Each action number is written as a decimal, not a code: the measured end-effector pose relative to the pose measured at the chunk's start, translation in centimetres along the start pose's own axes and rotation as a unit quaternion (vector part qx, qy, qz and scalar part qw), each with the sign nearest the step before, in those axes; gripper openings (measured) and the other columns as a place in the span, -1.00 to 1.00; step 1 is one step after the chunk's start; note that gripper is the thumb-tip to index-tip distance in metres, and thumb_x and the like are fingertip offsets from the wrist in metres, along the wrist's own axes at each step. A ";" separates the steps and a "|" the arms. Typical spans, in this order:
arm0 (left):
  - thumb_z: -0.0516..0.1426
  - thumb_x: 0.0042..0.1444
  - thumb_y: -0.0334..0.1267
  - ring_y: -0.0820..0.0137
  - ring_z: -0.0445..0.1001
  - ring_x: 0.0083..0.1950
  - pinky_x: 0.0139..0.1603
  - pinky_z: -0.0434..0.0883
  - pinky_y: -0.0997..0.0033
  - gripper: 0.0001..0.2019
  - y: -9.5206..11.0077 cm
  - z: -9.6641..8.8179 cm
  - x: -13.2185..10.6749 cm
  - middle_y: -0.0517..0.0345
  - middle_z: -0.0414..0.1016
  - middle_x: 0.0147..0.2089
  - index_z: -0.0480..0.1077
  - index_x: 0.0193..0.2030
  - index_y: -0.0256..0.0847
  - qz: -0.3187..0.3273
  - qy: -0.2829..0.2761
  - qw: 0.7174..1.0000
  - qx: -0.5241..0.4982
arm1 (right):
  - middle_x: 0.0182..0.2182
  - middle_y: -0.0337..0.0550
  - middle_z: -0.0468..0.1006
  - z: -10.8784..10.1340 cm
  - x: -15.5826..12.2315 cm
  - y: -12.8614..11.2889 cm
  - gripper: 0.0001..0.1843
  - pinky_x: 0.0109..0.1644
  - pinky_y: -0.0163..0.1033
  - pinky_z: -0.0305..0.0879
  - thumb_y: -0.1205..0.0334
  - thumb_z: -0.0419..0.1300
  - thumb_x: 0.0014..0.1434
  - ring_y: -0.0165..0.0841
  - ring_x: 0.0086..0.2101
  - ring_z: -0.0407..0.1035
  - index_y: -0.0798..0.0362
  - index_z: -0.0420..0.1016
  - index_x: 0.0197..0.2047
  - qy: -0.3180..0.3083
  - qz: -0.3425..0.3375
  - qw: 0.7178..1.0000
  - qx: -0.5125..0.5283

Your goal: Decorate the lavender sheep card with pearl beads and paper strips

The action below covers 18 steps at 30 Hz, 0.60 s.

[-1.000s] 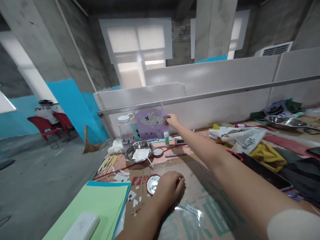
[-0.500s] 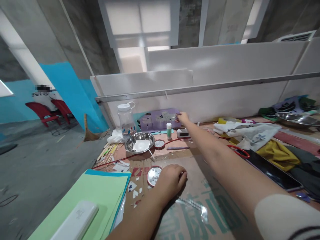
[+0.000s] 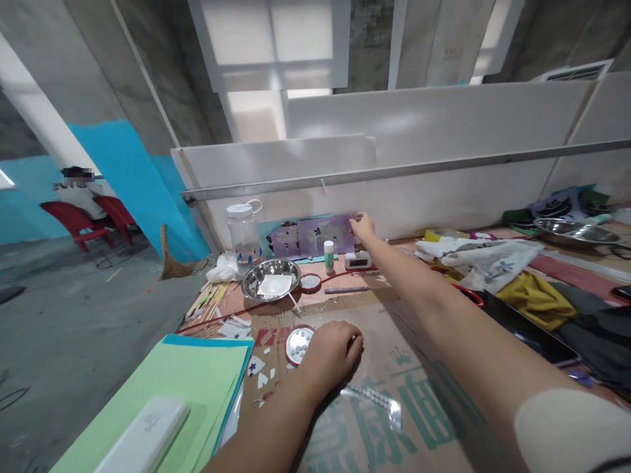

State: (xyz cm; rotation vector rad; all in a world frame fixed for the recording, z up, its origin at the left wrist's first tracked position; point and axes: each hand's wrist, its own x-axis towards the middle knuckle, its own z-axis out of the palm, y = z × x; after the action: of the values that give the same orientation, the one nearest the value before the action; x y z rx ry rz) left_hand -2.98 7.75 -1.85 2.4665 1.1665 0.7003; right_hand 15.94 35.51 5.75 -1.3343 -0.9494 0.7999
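Observation:
At the back of the table, my right hand [image 3: 363, 226] pinches the right edge of a purple card [image 3: 328, 234] with a dark flower on it. The card stands upright near the white panel, beside another purple card [image 3: 286, 242] on its left. My left hand [image 3: 332, 351] rests on the printed cardboard sheet [image 3: 374, 368], its fingers curled under; whether they hold anything is hidden. Beside it is a round lid [image 3: 298, 345] with small shiny beads. A clear plastic strip with a row of beads [image 3: 377, 399] lies to its right.
A glue stick [image 3: 328, 257], a small digital clock [image 3: 357, 261], a purple pen [image 3: 346, 290], a steel bowl [image 3: 271, 281] and a plastic jar [image 3: 244, 236] stand or lie behind. Green paper [image 3: 197, 381] bears a white case [image 3: 145, 433]. Cloths and a tablet [image 3: 527, 328] lie right.
The purple card at my right hand now stands straighter, and more of the card to its left shows. My left hand stays on the cardboard. The view has shifted slightly.

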 end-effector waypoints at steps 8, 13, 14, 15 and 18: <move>0.11 0.25 -0.12 0.13 0.52 -0.07 0.06 0.38 0.08 -0.74 2.2 -0.6 -0.3 -0.08 0.61 -0.14 0.54 -0.13 -0.22 -0.032 0.051 0.990 -0.130 | -0.12 -0.16 0.52 -2.1 -6.0 -4.7 -0.73 -0.20 -0.23 0.51 0.26 0.15 0.35 -0.42 -0.30 0.49 0.07 0.37 0.10 0.020 -0.038 0.990 0.136; 0.12 0.25 -0.01 0.32 0.57 -0.31 -0.26 0.50 0.31 -0.51 7.5 0.3 0.4 0.01 0.65 -0.22 0.36 0.20 -0.29 -0.093 0.020 0.943 -0.320 | -0.37 -0.39 0.43 -3.3 -10.6 -6.1 -0.78 -0.46 -0.47 0.34 0.41 0.09 0.20 -0.62 -0.59 0.33 -0.02 0.34 -0.09 0.008 -0.051 0.977 0.205; 0.14 0.23 -0.01 0.33 0.58 -0.34 -0.30 0.50 0.34 -0.52 8.4 0.6 0.6 0.00 0.65 -0.24 0.39 0.15 -0.31 -0.099 0.012 0.931 -0.350 | -0.38 -0.40 0.42 -3.4 -11.4 -6.3 -0.78 -0.48 -0.49 0.32 0.41 0.08 0.18 -0.62 -0.60 0.31 -0.02 0.33 -0.11 0.005 -0.053 0.975 0.217; 0.17 0.21 -0.03 0.33 0.58 -0.35 -0.32 0.49 0.36 -0.57 9.1 1.1 0.8 -0.01 0.65 -0.27 0.43 0.07 -0.32 -0.105 0.009 0.921 -0.374 | -0.40 -0.41 0.41 -3.6 -12.2 -6.5 -0.79 -0.50 -0.50 0.29 0.41 0.07 0.18 -0.63 -0.60 0.30 -0.01 0.32 -0.12 0.001 -0.053 0.973 0.227; 0.21 0.16 -0.12 0.35 0.58 -0.38 -0.37 0.49 0.40 -0.74 9.9 2.1 1.2 0.00 0.64 -0.35 0.49 -0.19 -0.31 -0.126 0.023 0.901 -0.414 | -0.43 -0.42 0.39 -4.2 -14.1 -7.1 -0.80 -0.52 -0.51 0.24 0.44 0.02 0.19 -0.63 -0.62 0.27 0.00 0.31 -0.15 -0.008 -0.048 0.966 0.252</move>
State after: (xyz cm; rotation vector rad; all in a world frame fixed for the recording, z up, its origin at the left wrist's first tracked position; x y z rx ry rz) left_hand 5.02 2.42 1.53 1.5661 0.9077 0.9317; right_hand 13.44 20.42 11.37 -0.8344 -0.7488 0.9058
